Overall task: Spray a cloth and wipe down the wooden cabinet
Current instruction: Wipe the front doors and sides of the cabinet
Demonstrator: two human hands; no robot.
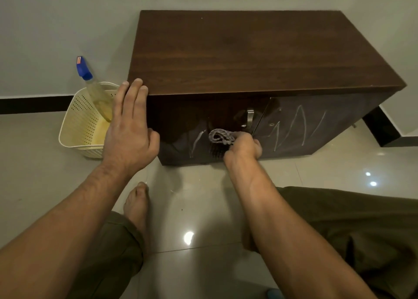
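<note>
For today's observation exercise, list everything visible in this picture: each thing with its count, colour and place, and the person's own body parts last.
Dark brown wooden cabinet: one, against the wall, white zigzag marks on both doors.
Metal door handle: one, silver, on the left door.
Cream perforated plastic basket: one, on the floor left of the cabinet.
Clear spray bottle with blue nozzle: one, leaning in the basket.
Grey patterned cloth: one, pressed on the left door.
Glossy tiled floor: pale grey.
Left hand: flat on the cabinet's left top corner.
Right hand: gripping the cloth.
Bare foot: one clearly visible, on the floor.
Olive trousers: both legs.
</note>
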